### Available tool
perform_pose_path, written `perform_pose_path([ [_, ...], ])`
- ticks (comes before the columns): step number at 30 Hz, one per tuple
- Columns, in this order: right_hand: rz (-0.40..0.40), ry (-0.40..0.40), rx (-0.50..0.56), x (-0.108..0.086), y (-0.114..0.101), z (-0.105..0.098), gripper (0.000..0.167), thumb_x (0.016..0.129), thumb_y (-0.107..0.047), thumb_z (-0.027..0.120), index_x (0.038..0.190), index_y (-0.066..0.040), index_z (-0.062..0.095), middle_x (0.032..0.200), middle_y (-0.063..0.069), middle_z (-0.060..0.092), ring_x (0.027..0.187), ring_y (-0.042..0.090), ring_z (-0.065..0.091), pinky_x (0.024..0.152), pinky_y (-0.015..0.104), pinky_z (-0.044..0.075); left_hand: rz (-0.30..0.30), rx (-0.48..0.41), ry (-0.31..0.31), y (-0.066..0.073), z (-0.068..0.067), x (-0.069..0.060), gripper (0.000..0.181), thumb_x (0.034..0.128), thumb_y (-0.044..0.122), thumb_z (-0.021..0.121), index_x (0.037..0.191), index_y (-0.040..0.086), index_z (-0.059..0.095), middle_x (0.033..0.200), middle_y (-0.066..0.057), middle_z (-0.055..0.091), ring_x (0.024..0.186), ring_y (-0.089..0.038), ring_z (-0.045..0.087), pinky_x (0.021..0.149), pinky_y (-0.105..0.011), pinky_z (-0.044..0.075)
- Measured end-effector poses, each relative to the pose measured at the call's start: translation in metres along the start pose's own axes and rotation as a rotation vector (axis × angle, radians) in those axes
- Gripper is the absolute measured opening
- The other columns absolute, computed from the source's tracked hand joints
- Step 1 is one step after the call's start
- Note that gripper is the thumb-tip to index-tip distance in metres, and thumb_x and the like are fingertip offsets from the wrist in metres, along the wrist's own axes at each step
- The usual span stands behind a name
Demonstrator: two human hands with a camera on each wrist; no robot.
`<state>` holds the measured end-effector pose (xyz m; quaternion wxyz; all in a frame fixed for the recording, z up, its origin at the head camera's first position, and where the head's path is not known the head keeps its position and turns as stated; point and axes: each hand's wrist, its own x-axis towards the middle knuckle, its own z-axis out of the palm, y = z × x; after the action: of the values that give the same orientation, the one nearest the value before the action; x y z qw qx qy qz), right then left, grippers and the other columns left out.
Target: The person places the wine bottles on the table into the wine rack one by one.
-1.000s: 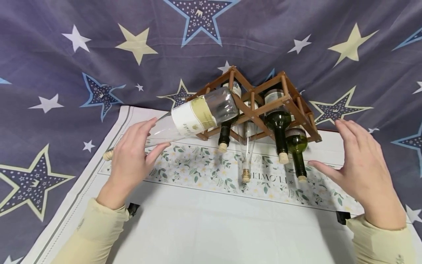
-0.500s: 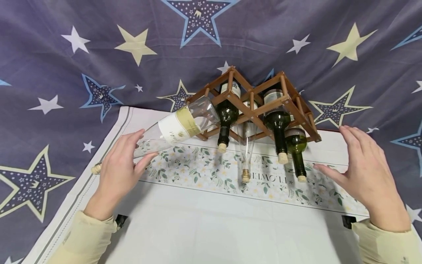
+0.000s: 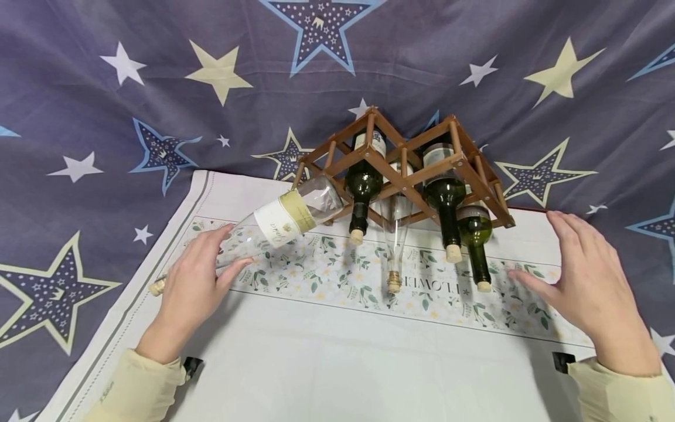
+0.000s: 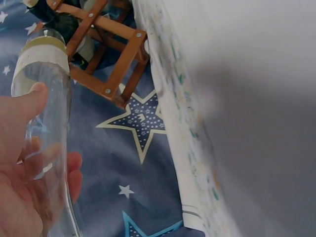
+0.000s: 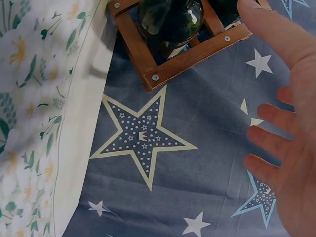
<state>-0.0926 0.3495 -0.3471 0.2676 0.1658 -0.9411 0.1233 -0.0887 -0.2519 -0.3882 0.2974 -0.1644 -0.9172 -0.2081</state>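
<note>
My left hand (image 3: 192, 287) grips a clear glass wine bottle (image 3: 285, 220) with a white and gold label. The bottle lies slanted, its cork toward the lower left and its base at the left side of the wooden wine rack (image 3: 405, 189). Whether the base touches the rack I cannot tell. In the left wrist view, thumb and fingers wrap around the clear bottle (image 4: 42, 64). Right of the rack, my right hand (image 3: 596, 287) hovers with fingers extended, holding nothing; the right wrist view shows this hand (image 5: 291, 118) near the rack's corner (image 5: 154, 76).
Several corked bottles lie in the rack, necks toward me: a dark bottle (image 3: 364, 181), a clear bottle (image 3: 395, 225), another dark bottle (image 3: 445, 196) and a green bottle (image 3: 476, 234). The white table cloth (image 3: 358, 363) has a floral strip. A star-patterned curtain (image 3: 174, 76) hangs behind.
My left hand has carried the clear bottle left and down, so its base dropped from before the rack's upper left to the lower left. My right hand shifted slightly right and down.
</note>
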Motion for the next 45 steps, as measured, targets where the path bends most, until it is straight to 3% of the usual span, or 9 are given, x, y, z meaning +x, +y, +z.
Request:
perform_pose_path([
  [7,-0.006,0.003,-0.014,-0.003,0.003,0.003,0.124,0.084,-0.096,0.041,0.162,-0.001,0.039,0.153,0.03,0.046,0.134,0.059,0.043,0.101,0.078,0.034,-0.046,0.011,-0.061,-0.002,0.009,-0.008,0.073,0.0868,0.025,0.09,0.147,0.0,0.056,0.118,-0.021,0.067,0.092,-0.037,0.064,0.066,-0.057,0.055],
  [13,0.013,-0.026,-0.016,-0.005,0.005,0.004,0.126,0.083,-0.098,0.037,0.163,-0.001,0.036,0.155,0.03,0.044,0.136,0.059,0.041,0.103,0.078,0.032,-0.088,0.004,-0.102,-0.002,0.018,-0.012,0.072,0.0889,0.028,0.088,0.146,0.0,0.056,0.119,-0.021,0.067,0.093,-0.037,0.066,0.071,-0.059,0.056],
  [19,0.019,-0.029,-0.011,-0.005,0.006,0.004,0.126,0.082,-0.098,0.036,0.163,-0.001,0.037,0.155,0.029,0.044,0.136,0.059,0.041,0.102,0.078,0.033,-0.105,0.004,-0.109,-0.001,0.022,-0.012,0.07,0.089,0.027,0.088,0.145,-0.001,0.058,0.111,-0.019,0.067,0.088,-0.035,0.065,0.069,-0.057,0.055],
  [31,0.006,-0.006,-0.006,-0.005,0.006,0.003,0.125,0.083,-0.097,0.039,0.162,-0.001,0.038,0.154,0.029,0.045,0.135,0.06,0.042,0.101,0.078,0.033,-0.189,-0.023,-0.176,0.009,0.024,-0.007,0.068,0.094,0.029,0.084,0.149,0.001,0.055,0.119,-0.021,0.068,0.096,-0.04,0.068,0.077,-0.063,0.055],
  [45,-0.009,-0.027,-0.001,-0.005,0.005,0.007,0.124,0.084,-0.096,0.039,0.16,0.002,0.039,0.154,0.031,0.044,0.14,0.055,0.04,0.101,0.079,0.033,-0.265,-0.075,-0.26,0.016,0.029,-0.005,0.067,0.0992,0.025,0.078,0.148,-0.01,0.05,0.12,-0.028,0.064,0.101,-0.047,0.067,0.086,-0.064,0.054],
])
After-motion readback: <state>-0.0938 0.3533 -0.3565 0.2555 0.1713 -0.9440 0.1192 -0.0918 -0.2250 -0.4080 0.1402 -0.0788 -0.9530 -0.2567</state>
